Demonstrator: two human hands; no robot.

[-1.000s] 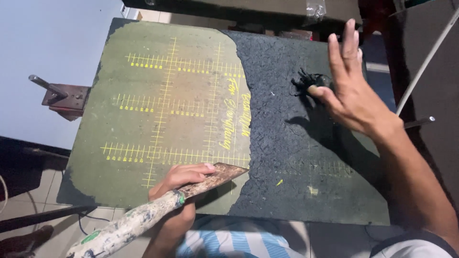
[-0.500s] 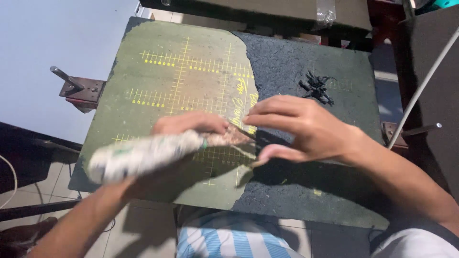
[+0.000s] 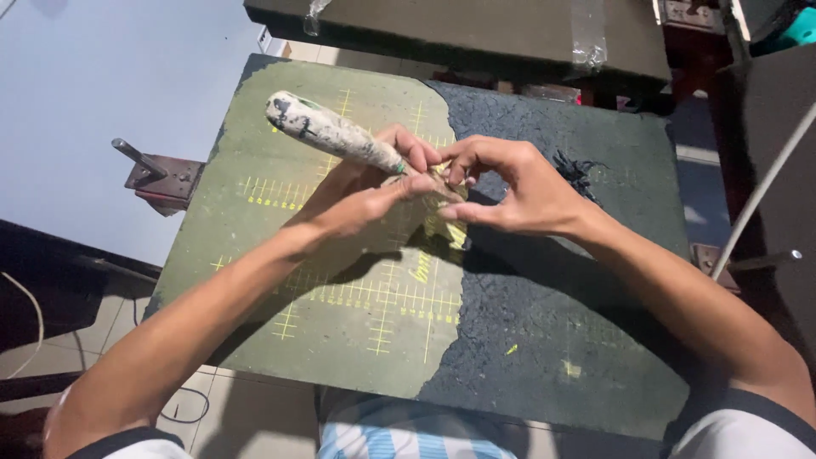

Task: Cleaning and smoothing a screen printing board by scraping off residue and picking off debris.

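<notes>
Above the surface (image 3: 357, 340), near its middle, the left hand (image 3: 361, 204) grips a paint-crusted scraper (image 3: 327, 132), handle pointing to ten o'clock. Right hand (image 3: 518, 187) fingers (image 3: 463, 161) pinch its blade end.

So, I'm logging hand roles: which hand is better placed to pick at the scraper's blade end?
Probably the right hand: its fingertips pinch at the blade end, while the left hand grips the scraper by its handle.

Both forearms reach forward and converge, left hand (image 3: 365, 200) clenched, right hand (image 3: 518, 191) pinching with curled fingers.
</notes>
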